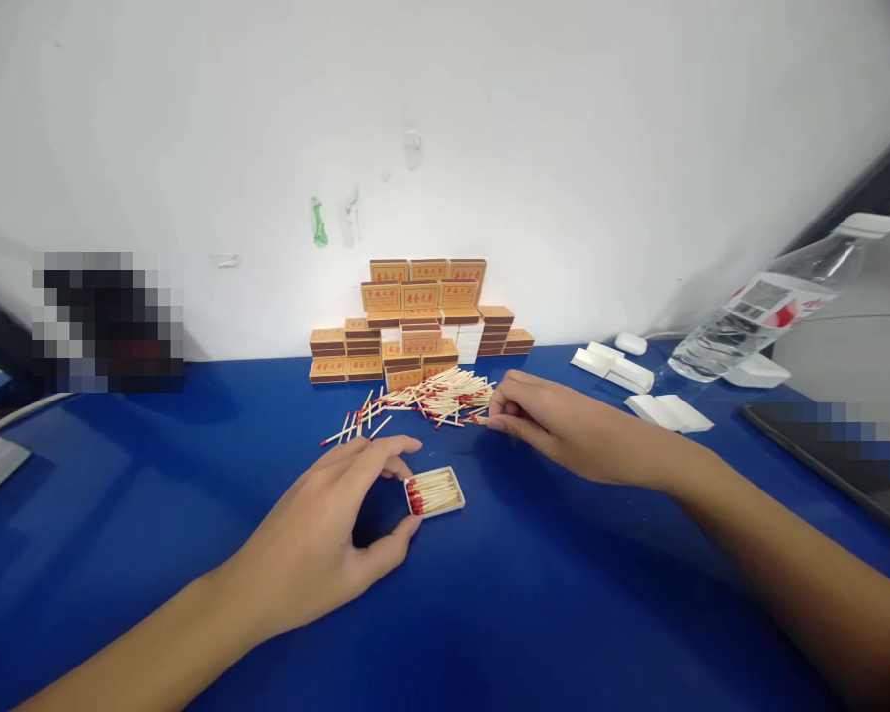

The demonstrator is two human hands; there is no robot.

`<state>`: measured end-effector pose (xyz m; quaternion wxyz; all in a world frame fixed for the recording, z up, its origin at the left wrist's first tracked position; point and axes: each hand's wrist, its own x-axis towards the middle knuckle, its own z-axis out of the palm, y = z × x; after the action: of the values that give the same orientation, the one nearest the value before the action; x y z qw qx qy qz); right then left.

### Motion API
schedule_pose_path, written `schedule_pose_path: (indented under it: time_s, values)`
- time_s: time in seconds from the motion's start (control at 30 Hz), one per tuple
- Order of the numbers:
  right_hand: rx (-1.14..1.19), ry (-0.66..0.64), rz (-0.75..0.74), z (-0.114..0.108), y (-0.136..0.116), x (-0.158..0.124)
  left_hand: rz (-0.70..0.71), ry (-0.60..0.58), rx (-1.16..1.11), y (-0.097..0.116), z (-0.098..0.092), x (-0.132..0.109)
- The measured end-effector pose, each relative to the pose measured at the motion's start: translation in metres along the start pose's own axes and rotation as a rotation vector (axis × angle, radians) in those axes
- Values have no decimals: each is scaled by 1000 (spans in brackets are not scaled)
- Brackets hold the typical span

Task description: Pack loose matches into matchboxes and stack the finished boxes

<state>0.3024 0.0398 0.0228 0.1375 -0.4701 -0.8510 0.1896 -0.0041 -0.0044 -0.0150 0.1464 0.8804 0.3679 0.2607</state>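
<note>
From head height, one view looks forward and down across a blue table [519, 623] toward a wall [578, 148]

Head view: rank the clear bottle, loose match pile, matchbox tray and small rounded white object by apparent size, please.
Largest to smallest, as seen:
1. Clear bottle
2. Loose match pile
3. Matchbox tray
4. Small rounded white object

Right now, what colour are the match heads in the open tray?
Those match heads are red, clearest in the head view.
</note>
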Motion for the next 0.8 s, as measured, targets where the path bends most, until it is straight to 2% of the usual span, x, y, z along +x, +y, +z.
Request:
schedule_pose_path:
  time_s: [0.17, 0.3, 0.53, 0.8]
  values:
    - [96, -87, -31, 3, -33, -8, -10, 8, -11, -1, 0, -1]
    - [-6, -119, -83, 16, -50, -10, -5, 9, -25, 1, 0, -1]
    - [-321, -79, -184, 35, -55, -8, -6, -13, -31, 4, 1, -1]
    - [-303, -43, -218, 40, -55, -9, 9, -12, -28, 5, 1, 0]
